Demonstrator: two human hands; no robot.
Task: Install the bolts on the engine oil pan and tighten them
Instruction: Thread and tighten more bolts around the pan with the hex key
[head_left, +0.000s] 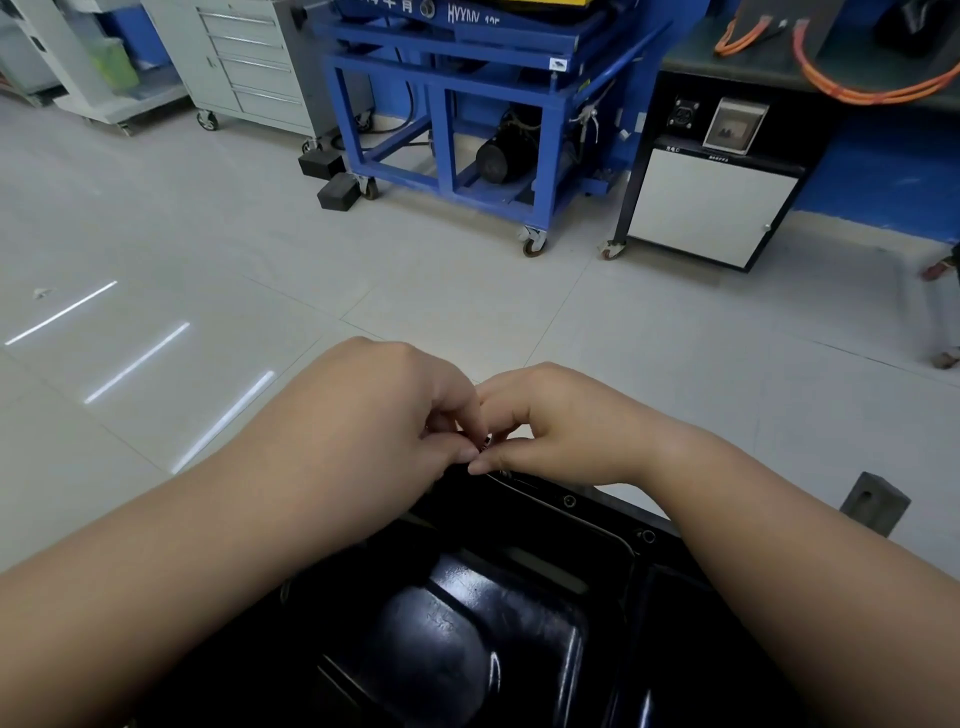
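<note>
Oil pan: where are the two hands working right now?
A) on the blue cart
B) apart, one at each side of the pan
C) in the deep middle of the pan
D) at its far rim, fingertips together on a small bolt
D: the left hand and right hand meet fingertip to fingertip around a small bolt at the far rim of the oil pan.

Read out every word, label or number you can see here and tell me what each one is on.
"HVXNN", roughly, in white on the blue cart top panel; the digits after it are partly hidden.
Chinese characters left of that: too blurred.
The white sticker on the cart frame: too small.
Labels on the black cabinet: too small.
Raised marks on the oil pan: unreadable.
</note>
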